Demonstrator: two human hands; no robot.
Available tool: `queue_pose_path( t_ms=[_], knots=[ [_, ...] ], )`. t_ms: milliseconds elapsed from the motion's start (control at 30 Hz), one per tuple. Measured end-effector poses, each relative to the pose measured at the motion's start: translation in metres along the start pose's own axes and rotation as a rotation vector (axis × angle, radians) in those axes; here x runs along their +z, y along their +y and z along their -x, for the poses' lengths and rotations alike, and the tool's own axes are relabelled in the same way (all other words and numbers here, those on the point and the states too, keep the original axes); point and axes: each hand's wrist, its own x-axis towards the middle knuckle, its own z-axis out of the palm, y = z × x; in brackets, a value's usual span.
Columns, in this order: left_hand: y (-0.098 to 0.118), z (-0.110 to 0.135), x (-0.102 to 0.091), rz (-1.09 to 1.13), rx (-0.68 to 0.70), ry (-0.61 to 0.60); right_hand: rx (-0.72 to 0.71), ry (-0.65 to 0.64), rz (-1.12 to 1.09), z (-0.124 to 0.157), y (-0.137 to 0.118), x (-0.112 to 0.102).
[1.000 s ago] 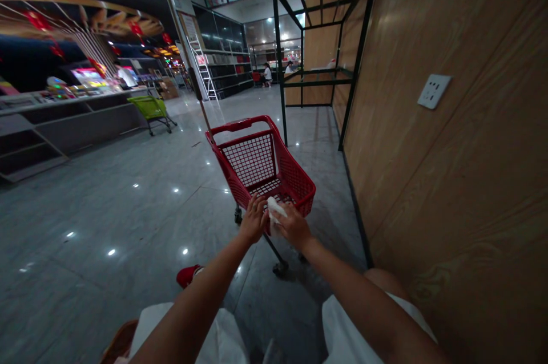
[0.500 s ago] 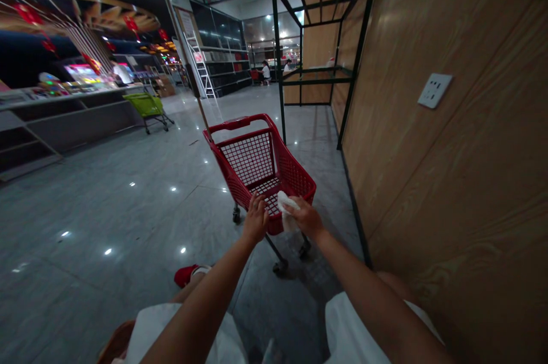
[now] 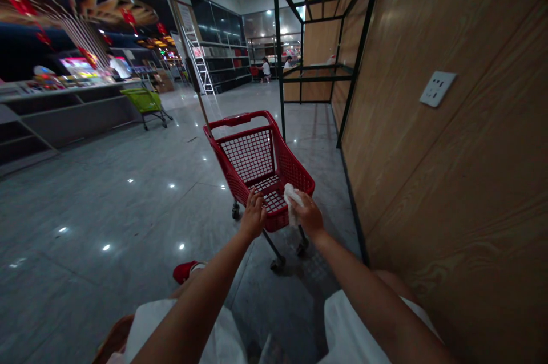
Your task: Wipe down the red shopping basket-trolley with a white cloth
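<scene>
White crumpled tissue [image 3: 291,204] sits pinched in the person's right hand [image 3: 308,215], fingers curled, against the near rim of a small red plastic shopping cart [image 3: 252,156]. The left hand [image 3: 253,217], fingers spread open, rests on that rim. The cart stands on a polished grey floor [image 3: 107,204] beside a wood-panelled wall [image 3: 449,181].

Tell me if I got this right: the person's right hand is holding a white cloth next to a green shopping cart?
Not quite! The shopping cart is red, not green, as the head view shows. The person's right hand is holding the white cloth next to it.
</scene>
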Motion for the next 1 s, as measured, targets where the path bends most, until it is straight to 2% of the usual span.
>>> queue_pose_path(
  t_ms=[133,200,300,400,467,533,667,733,800,867,933,1000],
  knots=[
    [0.001,0.0,-0.001,0.001,-0.014,-0.015,-0.102,0.02,-0.032,0.007,-0.041,0.01],
    [0.0,0.0,-0.002,-0.002,-0.019,-0.027,-0.163,0.004,-0.048,0.006,-0.049,0.011],
    [-0.003,0.0,-0.003,-0.012,-0.008,-0.041,-0.194,-0.04,-0.049,0.002,-0.03,0.006],
    [-0.004,0.0,-0.003,-0.018,0.002,-0.037,-0.087,-0.022,-0.018,-0.002,-0.001,0.0],
    [-0.003,0.0,-0.002,-0.012,-0.003,-0.025,-0.023,0.008,0.003,-0.001,0.005,-0.002],
    [-0.002,-0.001,-0.001,-0.007,-0.014,-0.015,-0.032,0.024,0.01,0.002,-0.005,0.0],
    [0.0,-0.002,-0.001,0.006,-0.027,-0.011,-0.139,0.031,-0.023,0.009,-0.046,0.008],
    [-0.002,-0.001,-0.002,0.008,-0.021,-0.018,-0.166,0.003,-0.043,0.009,-0.052,0.009],
    [-0.003,-0.001,-0.004,0.004,-0.007,-0.027,-0.16,-0.048,-0.045,0.007,-0.043,0.007],
    [-0.004,0.0,-0.005,0.001,0.003,-0.034,-0.103,-0.073,-0.023,0.004,-0.022,0.004],
    [-0.004,0.0,-0.004,0.001,-0.002,-0.031,-0.012,-0.051,0.009,0.002,-0.001,0.001],
    [-0.003,0.0,-0.003,0.004,-0.01,-0.02,0.05,-0.005,0.027,0.002,0.008,-0.001]
  ],
)
